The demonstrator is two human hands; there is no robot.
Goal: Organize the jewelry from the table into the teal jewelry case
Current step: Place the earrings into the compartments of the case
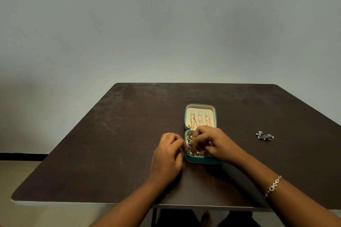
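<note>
both hands at the open teal case

the teal jewelry case [203, 160] is seen lying open near the middle of the dark bench [110, 153], slightly right of centre. its lid [190, 114] is laid flat on the far side, cream lining up, and gold chains [200, 120] are hung in it from three small tabs. the near half of the case is filled with mixed jewelry [196, 152] in gold, silver and green, much of it hidden by fingers.

the left hand [169, 153] is held just beside the case's left wall, fingers curled, the tips brought to the rim where a silvery piece shows. whether that piece is pinched cannot be told. the right hand [212, 142] is placed over the near half, fingers curled down among the contents. what is held there, if anything, cannot be told. a silver link bracelet [273, 186] is worn on the right wrist.

a loose silver cluster [264, 136] with small pale beads is left on the bench, well apart from the case, to its right. a plain grey wall [166, 24] is seen behind the bench.
</note>
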